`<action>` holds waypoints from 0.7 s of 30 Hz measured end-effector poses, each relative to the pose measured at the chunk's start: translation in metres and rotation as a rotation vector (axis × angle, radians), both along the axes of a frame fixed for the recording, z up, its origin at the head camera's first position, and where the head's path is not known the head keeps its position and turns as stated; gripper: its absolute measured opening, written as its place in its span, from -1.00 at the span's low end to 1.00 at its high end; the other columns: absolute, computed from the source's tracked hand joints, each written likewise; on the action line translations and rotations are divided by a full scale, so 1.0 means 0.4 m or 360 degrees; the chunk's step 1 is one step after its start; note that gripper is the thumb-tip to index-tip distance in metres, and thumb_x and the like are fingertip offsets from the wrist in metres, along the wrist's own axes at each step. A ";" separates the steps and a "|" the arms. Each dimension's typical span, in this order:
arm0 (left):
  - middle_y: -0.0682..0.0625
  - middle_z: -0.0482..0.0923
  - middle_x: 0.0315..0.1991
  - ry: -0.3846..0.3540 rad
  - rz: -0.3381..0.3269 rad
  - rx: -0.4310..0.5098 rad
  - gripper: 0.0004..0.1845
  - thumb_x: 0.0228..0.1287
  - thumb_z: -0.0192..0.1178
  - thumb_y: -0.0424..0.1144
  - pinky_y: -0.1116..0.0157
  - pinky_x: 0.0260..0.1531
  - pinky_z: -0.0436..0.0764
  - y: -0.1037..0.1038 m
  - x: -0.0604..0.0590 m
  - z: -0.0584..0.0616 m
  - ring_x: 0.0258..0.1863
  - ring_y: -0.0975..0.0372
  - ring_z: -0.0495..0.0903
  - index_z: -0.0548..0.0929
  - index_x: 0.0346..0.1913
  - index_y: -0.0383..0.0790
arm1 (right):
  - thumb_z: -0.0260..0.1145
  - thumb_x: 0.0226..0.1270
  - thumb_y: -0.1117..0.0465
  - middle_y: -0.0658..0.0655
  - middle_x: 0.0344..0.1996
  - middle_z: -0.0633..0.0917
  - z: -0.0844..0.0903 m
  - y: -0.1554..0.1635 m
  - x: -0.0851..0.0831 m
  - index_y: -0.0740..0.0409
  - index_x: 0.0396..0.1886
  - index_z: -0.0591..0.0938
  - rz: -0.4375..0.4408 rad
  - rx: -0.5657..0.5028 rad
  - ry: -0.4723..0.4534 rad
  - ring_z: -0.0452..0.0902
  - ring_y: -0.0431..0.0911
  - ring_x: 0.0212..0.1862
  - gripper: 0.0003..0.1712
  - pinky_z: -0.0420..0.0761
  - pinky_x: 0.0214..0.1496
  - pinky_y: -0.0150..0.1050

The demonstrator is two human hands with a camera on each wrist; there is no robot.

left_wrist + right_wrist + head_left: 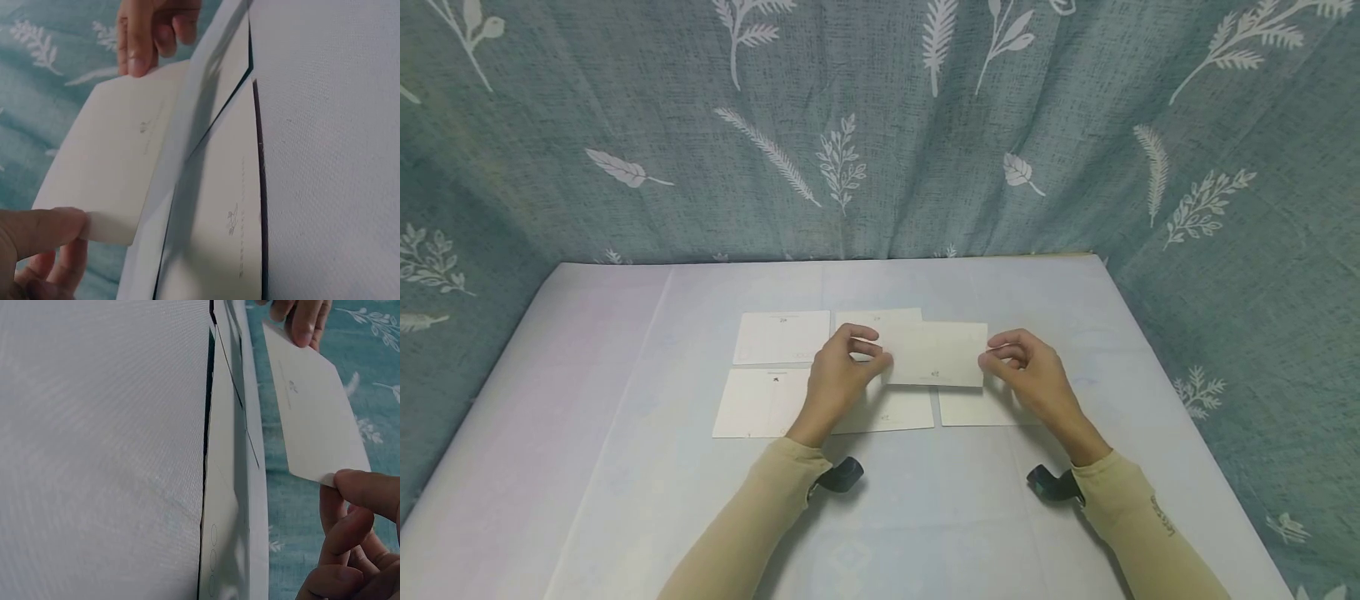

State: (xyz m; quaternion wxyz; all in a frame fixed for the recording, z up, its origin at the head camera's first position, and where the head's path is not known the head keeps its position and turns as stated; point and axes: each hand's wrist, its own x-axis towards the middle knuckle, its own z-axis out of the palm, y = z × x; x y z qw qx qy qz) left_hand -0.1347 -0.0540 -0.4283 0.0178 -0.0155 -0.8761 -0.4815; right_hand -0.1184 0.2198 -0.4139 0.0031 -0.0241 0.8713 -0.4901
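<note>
Both hands, left (838,375) and right (1030,371), pinch the short ends of a white card (936,354) held just above the desk (625,467). Five more cards (760,404) lie flat beneath and around it, before a leaf-patterned curtain (880,125).

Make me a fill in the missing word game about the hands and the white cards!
1. The lifted card is held by ____ hands at once.
2. The left hand pinches the card's ____ end.
3. The other cards lie flat on the ____.
4. The curtain behind the table has white ____ printed on it.

Missing words: two; left; table; leaves
</note>
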 end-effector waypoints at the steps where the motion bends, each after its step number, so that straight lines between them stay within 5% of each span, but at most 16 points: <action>1: 0.20 0.64 -0.35 -0.0008 0.0016 -0.0004 -0.70 0.06 0.34 -0.10 0.28 -0.48 0.45 0.000 0.000 0.001 -0.50 0.29 0.54 0.53 -0.13 0.06 | 0.36 0.17 0.05 0.10 -0.27 0.70 0.001 -0.001 0.000 0.11 -0.07 0.56 -0.0006 -0.0010 0.0002 0.46 -0.02 -0.31 -0.62 0.42 -0.34 -0.31; 13: 0.26 0.63 -0.37 0.0017 0.0075 -0.0045 -0.78 0.07 0.33 -0.09 0.29 -0.53 0.40 0.015 -0.004 0.010 -0.49 0.30 0.51 0.59 -0.20 0.10 | 0.36 0.12 -0.12 -0.04 -0.30 0.70 -0.031 0.014 -0.017 -0.06 -0.14 0.60 -0.0071 0.0008 0.0103 0.48 -0.11 -0.33 -0.63 0.43 -0.30 -0.30; 21: 0.26 0.64 -0.35 0.0184 0.0125 -0.0062 -0.80 0.11 0.30 -0.10 0.30 -0.65 0.38 0.047 -0.017 0.032 -0.58 0.31 0.46 0.62 -0.17 0.07 | 0.35 0.13 -0.11 -0.04 -0.27 0.69 -0.020 0.021 -0.030 -0.07 -0.15 0.63 -0.0176 -0.0015 0.0250 0.46 -0.08 -0.37 -0.65 0.42 -0.36 -0.29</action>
